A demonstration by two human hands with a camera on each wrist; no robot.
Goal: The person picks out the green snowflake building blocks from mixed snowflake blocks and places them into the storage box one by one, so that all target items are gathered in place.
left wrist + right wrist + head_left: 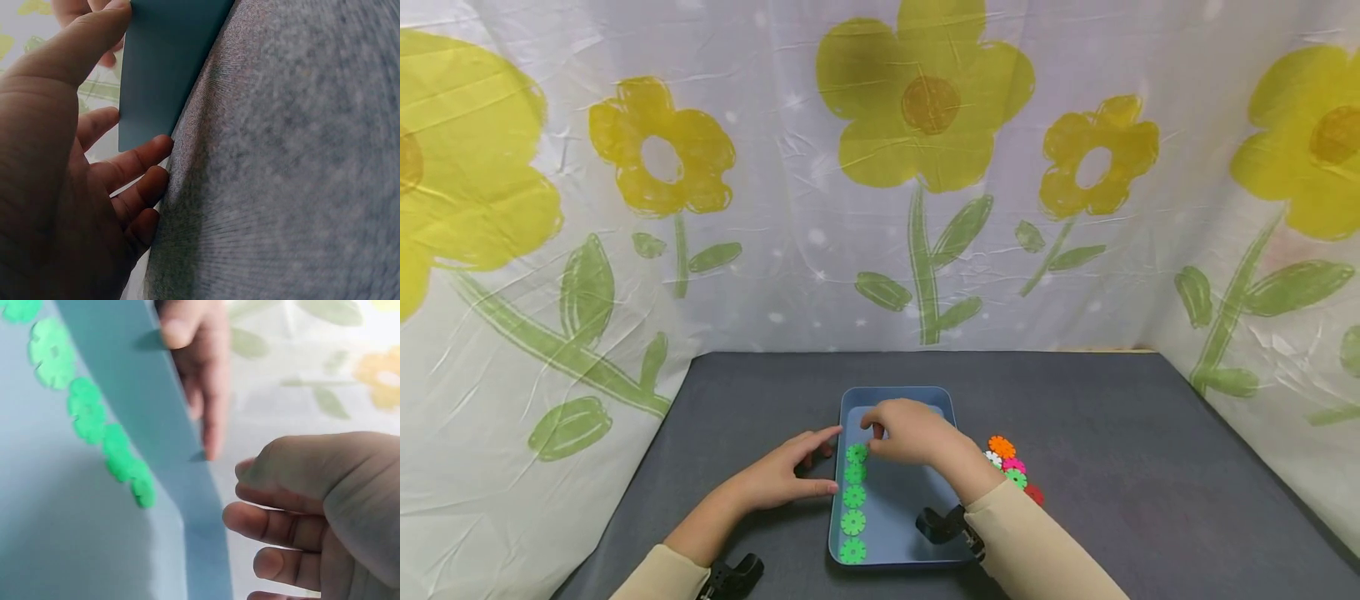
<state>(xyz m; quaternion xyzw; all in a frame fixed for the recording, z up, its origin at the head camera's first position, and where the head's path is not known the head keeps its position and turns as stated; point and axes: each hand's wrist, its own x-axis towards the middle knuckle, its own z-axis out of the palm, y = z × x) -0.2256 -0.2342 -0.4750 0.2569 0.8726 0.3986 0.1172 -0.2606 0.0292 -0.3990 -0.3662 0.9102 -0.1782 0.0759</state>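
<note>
Green discs point(853, 496) inside blue tray point(902, 517)

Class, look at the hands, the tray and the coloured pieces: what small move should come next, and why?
Probably move the right hand across to the loose green piece beside the tray. No piece shows in that hand, and the row of five green pieces along the tray's left side seems to have room at its far end.
</note>
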